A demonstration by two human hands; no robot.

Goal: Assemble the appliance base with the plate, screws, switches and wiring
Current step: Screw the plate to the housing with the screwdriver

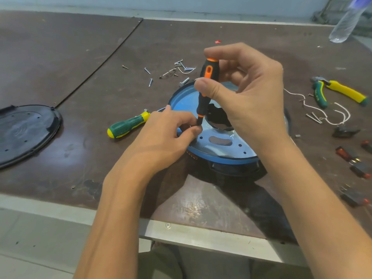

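The round appliance base, black with a blue rim, lies in the middle of the table with a shiny metal plate on top. My right hand grips a black-and-orange screwdriver upright, its tip down at the plate's left edge. My left hand pinches the shaft at the tip, where any screw is hidden by my fingers. Loose screws lie beyond the base. Red-and-black switches and white wiring lie at the right.
A green-and-yellow screwdriver lies left of the base. A black oval cover sits at the far left. Yellow-and-green pliers lie at the right, a clear plastic bottle at the back right. The table's front edge is close to me.
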